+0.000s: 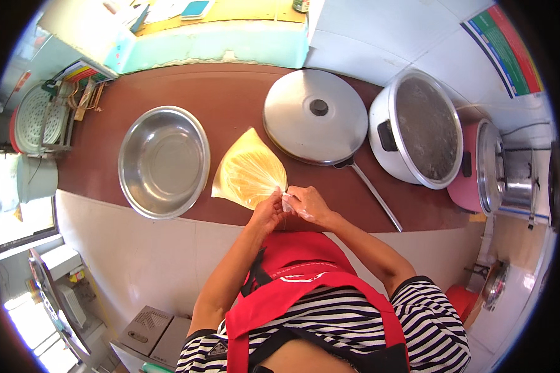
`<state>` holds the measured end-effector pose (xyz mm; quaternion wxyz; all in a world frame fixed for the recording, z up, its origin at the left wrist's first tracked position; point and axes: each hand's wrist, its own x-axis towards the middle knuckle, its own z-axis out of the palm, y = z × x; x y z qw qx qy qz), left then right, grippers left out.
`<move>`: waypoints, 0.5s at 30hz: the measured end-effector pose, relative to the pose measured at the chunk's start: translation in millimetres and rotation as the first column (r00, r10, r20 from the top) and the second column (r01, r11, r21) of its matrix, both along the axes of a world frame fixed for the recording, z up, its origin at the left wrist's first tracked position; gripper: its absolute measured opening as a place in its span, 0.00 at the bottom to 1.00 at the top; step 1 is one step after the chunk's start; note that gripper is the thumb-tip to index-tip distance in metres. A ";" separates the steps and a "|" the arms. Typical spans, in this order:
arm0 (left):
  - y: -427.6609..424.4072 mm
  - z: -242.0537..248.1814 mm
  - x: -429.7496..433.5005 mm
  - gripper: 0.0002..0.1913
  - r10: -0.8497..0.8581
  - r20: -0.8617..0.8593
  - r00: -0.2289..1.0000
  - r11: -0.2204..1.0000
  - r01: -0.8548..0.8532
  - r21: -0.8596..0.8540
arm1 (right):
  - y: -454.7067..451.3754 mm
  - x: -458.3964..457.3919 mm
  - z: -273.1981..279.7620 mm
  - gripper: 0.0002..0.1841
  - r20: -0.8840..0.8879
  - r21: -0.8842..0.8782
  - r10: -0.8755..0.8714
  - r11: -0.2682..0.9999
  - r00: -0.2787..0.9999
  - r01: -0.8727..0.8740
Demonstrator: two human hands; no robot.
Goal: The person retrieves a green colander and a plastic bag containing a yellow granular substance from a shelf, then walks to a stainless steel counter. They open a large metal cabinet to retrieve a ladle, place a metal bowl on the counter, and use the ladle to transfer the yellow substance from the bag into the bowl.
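Note:
A clear plastic bag (249, 170) filled with a yellow, grainy-looking substance lies on the reddish-brown counter (233, 102) before me. Its gathered neck points toward my body. My left hand (269, 212) pinches that neck from the left. My right hand (310, 205) grips the twisted end of the plastic, its fingers almost touching those of the left. To the left of the bag stands a wide stainless steel basin (172, 158) with nothing in it. Right of the bag sits a round metal lid (291, 114) with a black knob, covering a long-handled pan.
A metal ladle-like handle (378, 198) reaches the counter's front edge. Farther right stand a large metal pot (382, 156) and a pink cooker (469, 186). At the far left are a white perforated basket (42, 116) and a pale bucket (37, 177). A turquoise ledge (205, 46) borders the back.

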<state>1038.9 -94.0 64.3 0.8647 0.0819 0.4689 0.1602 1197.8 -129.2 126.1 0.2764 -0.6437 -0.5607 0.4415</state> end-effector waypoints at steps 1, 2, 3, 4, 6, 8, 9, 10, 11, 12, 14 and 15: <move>-1.1 10.2 -3.0 0.19 0.038 -0.033 0.999 0.999 -0.038 0.018 | 3.6 -1.7 19.4 0.13 -0.066 -0.069 0.003 0.998 0.998 -0.008; 1.9 20.8 -7.3 0.17 0.047 -0.041 0.998 0.998 -0.046 0.030 | 7.5 -3.1 32.2 0.12 -0.125 -0.135 -0.005 0.991 0.992 -0.012; 4.2 28.9 -13.7 0.16 0.058 -0.049 0.997 0.998 -0.056 0.042 | 11.1 -6.5 34.3 0.12 -0.140 -0.087 0.018 0.996 0.990 -0.030; 6.0 37.6 -20.5 0.14 0.068 -0.057 0.996 0.996 -0.065 0.054 | 14.3 -10.7 35.8 0.12 -0.154 -0.039 0.041 0.998 0.987 -0.048; 6.1 59.7 -34.1 0.11 0.070 -0.276 0.959 0.936 0.033 0.352 | 21.1 -20.7 44.2 0.12 -0.203 0.001 0.068 0.998 0.977 -0.069; 5.8 74.6 -43.3 0.10 0.187 -0.479 0.858 0.714 0.216 0.666 | 27.2 -31.0 57.8 0.12 -0.273 -0.023 0.068 0.997 0.960 -0.077; 5.6 79.9 -46.7 0.11 0.301 -0.542 0.785 0.512 0.347 0.786 | 30.4 -33.9 61.4 0.13 -0.274 -0.037 0.077 0.995 0.959 -0.090; 5.9 82.2 -50.5 0.12 0.426 -0.563 0.708 0.283 0.487 0.826 | 34.3 -36.5 64.3 0.14 -0.276 -0.051 0.083 0.994 0.957 -0.101; 6.4 80.2 -55.7 0.14 0.428 -0.571 0.700 0.132 0.576 0.806 | 35.6 -40.4 67.3 0.14 -0.279 -0.070 0.084 0.992 0.957 -0.108; 7.1 79.1 -60.4 0.13 0.436 -0.587 0.682 0.119 0.603 0.789 | 39.3 -45.1 70.6 0.14 -0.283 -0.067 0.092 0.991 0.955 -0.115; 16.9 79.9 -65.8 0.12 0.452 -0.611 0.649 0.087 0.650 0.755 | 54.7 -51.3 76.5 0.14 -0.285 -0.056 0.107 0.990 0.953 -0.128; 23.7 75.0 -71.6 0.08 0.433 -0.581 0.689 0.064 0.619 0.782 | 59.4 -50.6 70.4 0.16 -0.292 -0.073 0.130 0.985 0.947 -0.158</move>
